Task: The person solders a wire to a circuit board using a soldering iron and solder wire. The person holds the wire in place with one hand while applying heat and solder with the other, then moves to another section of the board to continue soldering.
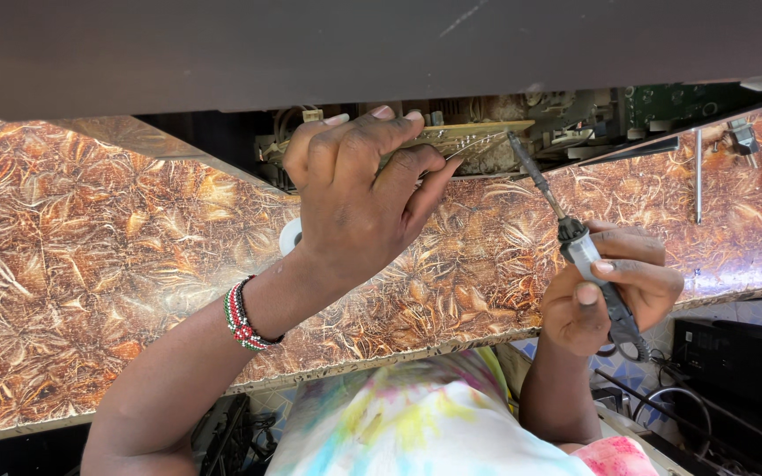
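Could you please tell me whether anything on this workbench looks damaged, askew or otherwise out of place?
Nothing stands out. The left hand tilts a circuit board up on edge, but it is held that way. The right hand points a soldering iron at it. The patterned bench top shows no spill.

- We see the left hand [359, 189] gripping the edge of a circuit board [465, 135], fingers curled over its top, a thin wire [469, 145] running from near its thumb.
- The right hand [610, 291] is closed around a soldering iron [571, 234], its tip touching the board.
- A beaded bracelet [242, 316] circles the left wrist.
- The board stands inside an opened device [575, 119] resting on a brown patterned counter [90, 264].
- A metal rod [698, 176] lies on the counter to the right, well apart from both hands.
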